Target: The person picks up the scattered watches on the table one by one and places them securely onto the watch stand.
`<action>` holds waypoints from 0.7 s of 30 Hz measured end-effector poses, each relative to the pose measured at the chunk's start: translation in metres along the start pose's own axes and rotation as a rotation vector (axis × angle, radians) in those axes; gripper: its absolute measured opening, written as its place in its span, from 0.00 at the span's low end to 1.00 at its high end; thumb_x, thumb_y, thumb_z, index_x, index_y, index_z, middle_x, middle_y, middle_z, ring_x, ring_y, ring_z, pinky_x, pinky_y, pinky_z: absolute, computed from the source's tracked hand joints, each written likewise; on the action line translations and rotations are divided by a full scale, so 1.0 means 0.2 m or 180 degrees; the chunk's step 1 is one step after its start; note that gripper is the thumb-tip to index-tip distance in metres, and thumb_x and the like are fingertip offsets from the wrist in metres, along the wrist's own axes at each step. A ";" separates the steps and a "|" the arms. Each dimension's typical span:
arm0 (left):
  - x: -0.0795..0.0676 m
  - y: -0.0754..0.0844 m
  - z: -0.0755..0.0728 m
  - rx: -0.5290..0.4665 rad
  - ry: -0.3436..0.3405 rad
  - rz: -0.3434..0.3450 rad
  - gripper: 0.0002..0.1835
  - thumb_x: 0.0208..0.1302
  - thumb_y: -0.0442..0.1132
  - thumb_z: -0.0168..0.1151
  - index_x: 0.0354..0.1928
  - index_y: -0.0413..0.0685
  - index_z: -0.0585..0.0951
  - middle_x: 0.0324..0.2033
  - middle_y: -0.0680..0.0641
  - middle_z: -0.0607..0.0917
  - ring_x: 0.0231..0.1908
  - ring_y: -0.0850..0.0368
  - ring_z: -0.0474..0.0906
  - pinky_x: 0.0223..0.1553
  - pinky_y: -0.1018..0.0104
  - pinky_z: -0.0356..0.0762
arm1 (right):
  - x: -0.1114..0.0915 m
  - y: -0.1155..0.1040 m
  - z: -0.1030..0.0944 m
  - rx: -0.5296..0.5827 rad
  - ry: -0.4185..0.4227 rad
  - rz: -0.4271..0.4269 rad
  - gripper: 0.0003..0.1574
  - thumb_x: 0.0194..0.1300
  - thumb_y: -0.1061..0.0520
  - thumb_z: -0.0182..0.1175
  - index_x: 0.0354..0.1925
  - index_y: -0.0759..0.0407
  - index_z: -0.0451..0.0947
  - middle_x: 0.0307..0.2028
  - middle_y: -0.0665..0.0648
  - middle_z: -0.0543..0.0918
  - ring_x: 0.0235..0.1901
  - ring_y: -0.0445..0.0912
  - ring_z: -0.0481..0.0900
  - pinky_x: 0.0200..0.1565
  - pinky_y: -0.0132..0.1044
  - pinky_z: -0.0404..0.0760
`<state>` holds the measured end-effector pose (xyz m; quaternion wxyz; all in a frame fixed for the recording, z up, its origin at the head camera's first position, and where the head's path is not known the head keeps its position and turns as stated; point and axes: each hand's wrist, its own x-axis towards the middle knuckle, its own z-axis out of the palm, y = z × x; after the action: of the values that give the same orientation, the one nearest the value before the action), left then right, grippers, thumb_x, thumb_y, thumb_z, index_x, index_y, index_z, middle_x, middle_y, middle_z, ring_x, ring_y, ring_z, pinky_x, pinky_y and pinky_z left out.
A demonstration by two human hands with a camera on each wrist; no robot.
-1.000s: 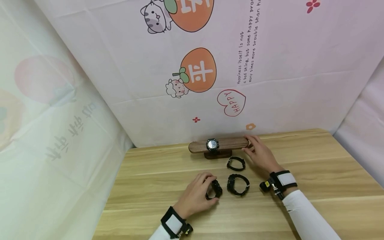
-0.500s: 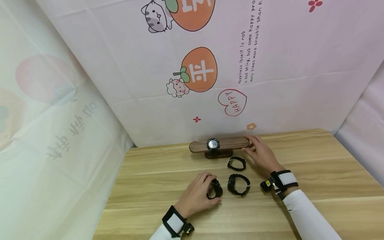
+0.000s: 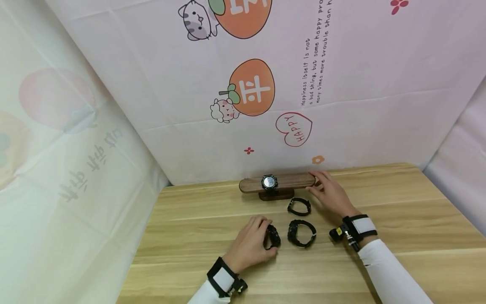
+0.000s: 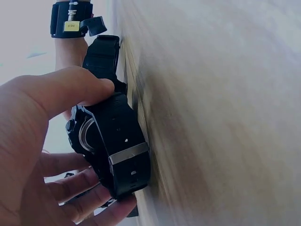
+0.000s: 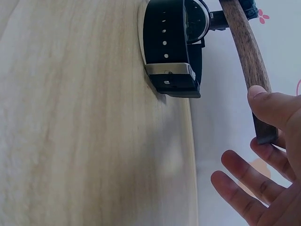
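Observation:
In the head view my left hand (image 3: 248, 244) grips a black wristwatch (image 3: 274, 236) between thumb and fingers, low over the table. The left wrist view shows that watch's strap (image 4: 123, 136) with its metal keeper, the thumb on one side and fingers curled round the other. My right hand (image 3: 332, 197) pinches the right end of a dark wooden watch stand (image 3: 294, 181) with thumb and forefinger; its other fingers reach out loosely in the right wrist view. A black watch with a round grey face (image 3: 269, 182) sits on the stand's bar, left of the middle.
Two more looped black watches lie between the hands: a thicker one (image 3: 292, 233) beside the left hand and a slimmer one (image 3: 309, 207) in front of the stand. A printed white cloth (image 3: 212, 160) hangs right behind the wooden table (image 3: 182, 253).
My left hand and its watch have shifted very slightly away from me, and the wrist has turned a little. My right hand stays at the stand's end.

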<state>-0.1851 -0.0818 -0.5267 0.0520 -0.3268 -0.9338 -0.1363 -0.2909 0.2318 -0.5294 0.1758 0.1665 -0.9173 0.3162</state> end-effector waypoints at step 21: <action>0.00 -0.02 -0.02 -0.0459 0.0073 -0.0026 0.37 0.48 0.53 0.70 0.60 0.45 0.73 0.55 0.53 0.71 0.57 0.60 0.65 0.60 0.67 0.70 | 0.00 -0.01 -0.01 -0.0013 -0.0045 0.0063 0.38 0.65 0.49 0.63 0.69 0.55 0.64 0.61 0.61 0.69 0.43 0.53 0.77 0.38 0.49 0.83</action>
<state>-0.1873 -0.0868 -0.5236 0.0385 -0.3243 -0.9222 -0.2072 -0.2899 0.2319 -0.5279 0.1665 0.1592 -0.9208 0.3148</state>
